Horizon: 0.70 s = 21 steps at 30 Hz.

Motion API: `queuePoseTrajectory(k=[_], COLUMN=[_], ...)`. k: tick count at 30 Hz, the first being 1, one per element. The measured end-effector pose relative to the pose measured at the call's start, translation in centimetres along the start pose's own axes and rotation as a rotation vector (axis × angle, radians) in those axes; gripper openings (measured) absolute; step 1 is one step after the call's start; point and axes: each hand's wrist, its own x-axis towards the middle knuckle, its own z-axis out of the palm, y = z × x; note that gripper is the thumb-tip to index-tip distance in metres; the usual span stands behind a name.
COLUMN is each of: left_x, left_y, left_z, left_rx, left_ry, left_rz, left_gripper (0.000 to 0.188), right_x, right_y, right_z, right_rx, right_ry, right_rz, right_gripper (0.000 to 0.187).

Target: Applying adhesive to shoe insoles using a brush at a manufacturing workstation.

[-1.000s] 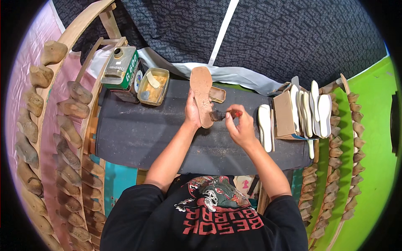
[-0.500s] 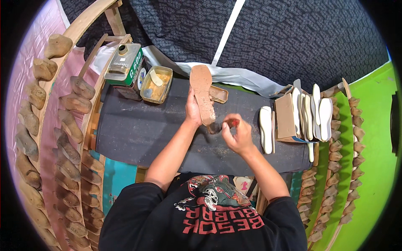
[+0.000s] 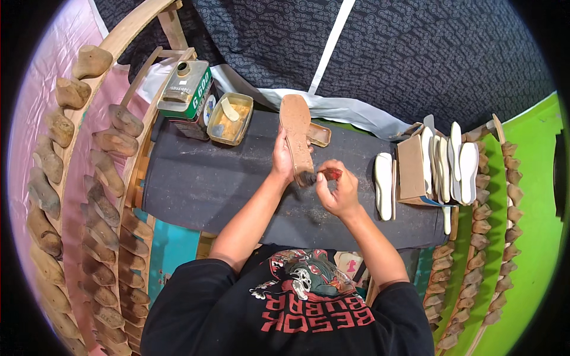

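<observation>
My left hand (image 3: 283,155) grips a tan shoe sole (image 3: 295,121) by its left edge, its long axis pointing away from me above the dark table. Between the thumb and fingers of my right hand (image 3: 339,191) is a small brush (image 3: 330,174) with a red handle. Its dark bristles press on the near end of the sole, where the surface looks darker and wet. A small open rectangular container (image 3: 319,134) lies just behind the sole and is partly hidden by it.
On the dark table (image 3: 196,178), a metal can (image 3: 187,95) and a tray (image 3: 230,118) of yellowish residue stand at the back left. At right are white insoles (image 3: 384,185) and a cardboard box (image 3: 412,169) of more. Racks of wooden shoe lasts (image 3: 95,207) flank both sides.
The brush tip has moved from just below the sole's near end onto its surface. The whole view has shifted slightly, so the table's things sit farther right.
</observation>
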Motion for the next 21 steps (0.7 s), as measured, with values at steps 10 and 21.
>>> queuePoseTrajectory(k=[10, 21], left_x=[-1.6, -1.3], left_y=[-1.6, -0.7], left_z=[1.5, -1.9], left_rx=[-0.092, -0.150], left_ry=[-0.209, -0.273], left_rz=[-0.134, -0.153], left_gripper=[0.053, 0.054], right_x=[4.8, 2.2], right_y=[1.3, 0.0], right_z=[-0.5, -0.3], right_rx=[-0.020, -0.001], right_ry=[0.199, 0.014], right_rz=[0.000, 0.057], right_gripper=[0.011, 0.010])
